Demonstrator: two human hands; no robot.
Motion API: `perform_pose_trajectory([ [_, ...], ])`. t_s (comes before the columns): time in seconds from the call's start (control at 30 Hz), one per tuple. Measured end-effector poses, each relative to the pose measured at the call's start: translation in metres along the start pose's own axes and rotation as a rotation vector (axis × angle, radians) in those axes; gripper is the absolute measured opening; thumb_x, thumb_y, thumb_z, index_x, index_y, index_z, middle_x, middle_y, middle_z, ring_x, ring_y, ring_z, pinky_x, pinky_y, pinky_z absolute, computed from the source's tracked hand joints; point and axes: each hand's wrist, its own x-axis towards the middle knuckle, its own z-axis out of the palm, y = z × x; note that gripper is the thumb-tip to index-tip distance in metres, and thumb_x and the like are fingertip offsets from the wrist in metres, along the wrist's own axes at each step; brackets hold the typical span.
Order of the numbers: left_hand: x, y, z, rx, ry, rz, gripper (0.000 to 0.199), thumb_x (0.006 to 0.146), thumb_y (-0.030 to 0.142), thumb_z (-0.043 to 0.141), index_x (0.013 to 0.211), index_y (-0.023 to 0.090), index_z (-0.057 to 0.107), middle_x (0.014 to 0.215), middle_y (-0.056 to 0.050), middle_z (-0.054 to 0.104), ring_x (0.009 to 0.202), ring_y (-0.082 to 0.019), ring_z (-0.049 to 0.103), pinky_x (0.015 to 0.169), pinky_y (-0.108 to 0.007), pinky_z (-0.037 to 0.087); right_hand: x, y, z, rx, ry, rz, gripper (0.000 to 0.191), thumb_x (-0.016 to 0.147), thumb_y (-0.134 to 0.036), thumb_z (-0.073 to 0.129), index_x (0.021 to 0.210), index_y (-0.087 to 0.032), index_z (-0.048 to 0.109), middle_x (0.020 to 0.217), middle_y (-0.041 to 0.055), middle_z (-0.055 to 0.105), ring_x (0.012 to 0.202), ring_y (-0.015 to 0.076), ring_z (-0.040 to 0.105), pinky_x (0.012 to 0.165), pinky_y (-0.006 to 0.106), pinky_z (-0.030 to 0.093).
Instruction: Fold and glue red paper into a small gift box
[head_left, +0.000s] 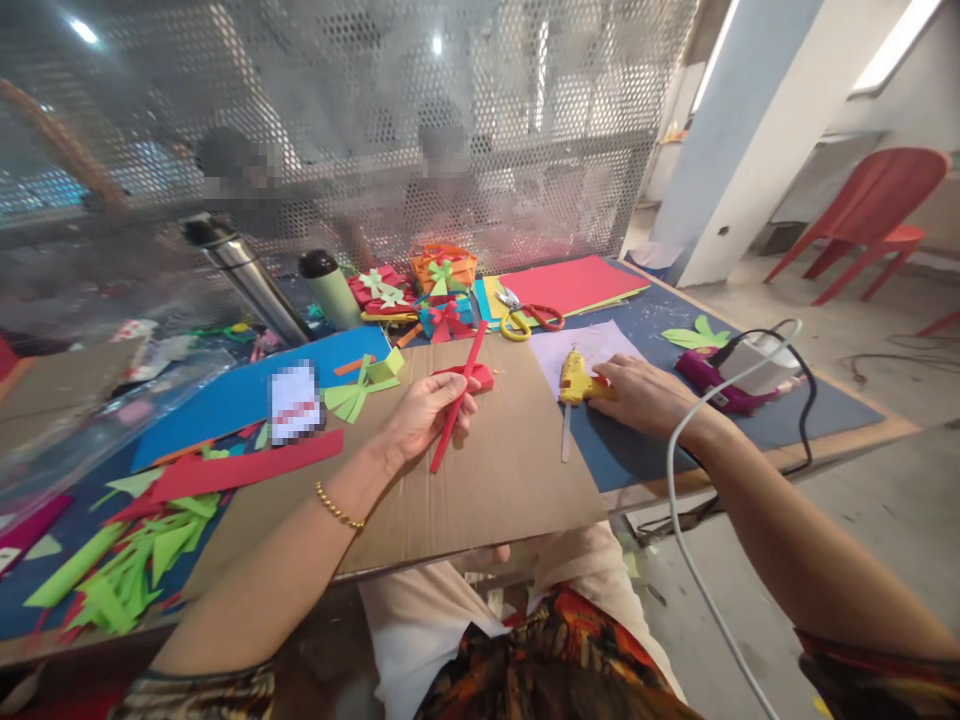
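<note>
Pinched in my left hand (442,405) is a narrow red paper strip (452,430), slanting up past the fingers. A small folded red paper piece (480,378) sits at the fingertips, partly hidden by the hand. Underneath lies a brown cardboard sheet (517,490). My right hand (649,395) has its fingers closed at the handle of a yellow glue gun (576,378), which rests on the pale purple paper (615,342) with a clear glue stick (565,440) beneath it. Yellow and red scissors (517,322) lie behind, apart from both hands.
Red and green paper scraps (157,555) and a phone (295,402) are on the left. A steel flask (244,280), a green bottle (330,288) and small paper baskets (446,315) stand at the back. A white cable (675,490) loops from the power strip (712,385) across my right arm.
</note>
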Motion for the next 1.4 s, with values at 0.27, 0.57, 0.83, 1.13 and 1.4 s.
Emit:
perform_pose_trajectory([
  [0.27, 0.002, -0.005, -0.002, -0.035, -0.004, 0.023, 0.022, 0.093, 0.032, 0.074, 0.091, 0.009, 0.071, 0.068, -0.002, 0.070, 0.048, -0.010, 0.063, 0.049, -0.022, 0.052, 0.009, 0.004, 0.004, 0.084, 0.094, -0.019, 0.017, 0.087, -0.031, 0.063, 0.084, -0.017, 0.072, 0.094, 0.0128, 0.071, 0.077, 0.0209, 0.066, 0.071, 0.031, 0.046],
  [0.57, 0.003, -0.008, 0.000, -0.066, 0.041, 0.023, 0.018, 0.098, 0.026, 0.067, 0.089, 0.010, 0.068, 0.067, -0.001, 0.068, 0.045, -0.010, 0.062, 0.045, -0.020, 0.048, -0.005, -0.031, -0.037, 1.238, 0.072, -0.146, 0.034, 0.085, -0.055, 0.069, 0.084, -0.022, 0.066, 0.057, -0.0019, 0.053, 0.052, 0.0132, 0.049, 0.051, 0.029, 0.038],
  [0.83, 0.000, -0.008, 0.002, -0.091, 0.051, 0.016, 0.019, 0.096, 0.030, 0.071, 0.093, 0.011, 0.066, 0.063, 0.002, 0.065, 0.042, -0.007, 0.055, 0.041, -0.016, 0.040, 0.015, -0.066, -0.026, 1.459, 0.052, -0.133, 0.051, 0.081, -0.069, 0.076, 0.076, -0.019, 0.066, 0.047, -0.0060, 0.044, 0.043, 0.0079, 0.035, 0.042, 0.027, 0.028],
  [1.13, -0.003, -0.010, 0.004, -0.058, 0.036, 0.009, 0.018, 0.097, 0.029, 0.070, 0.093, 0.011, 0.068, 0.062, 0.000, 0.065, 0.041, -0.007, 0.055, 0.040, -0.015, 0.039, 0.018, -0.065, -0.015, 1.347, 0.120, -0.127, 0.056, 0.087, -0.075, 0.066, 0.077, -0.020, 0.065, 0.042, -0.0064, 0.047, 0.037, 0.0082, 0.041, 0.042, 0.027, 0.032],
  [1.4, -0.006, -0.007, 0.006, -0.015, 0.038, 0.014, 0.016, 0.096, 0.027, 0.069, 0.092, 0.012, 0.068, 0.061, 0.001, 0.064, 0.041, -0.007, 0.055, 0.041, -0.016, 0.040, 0.018, -0.062, -0.008, 1.233, 0.174, -0.113, 0.048, 0.094, -0.065, 0.060, 0.078, -0.020, 0.062, 0.041, -0.0054, 0.051, 0.036, 0.0087, 0.044, 0.043, 0.027, 0.035],
])
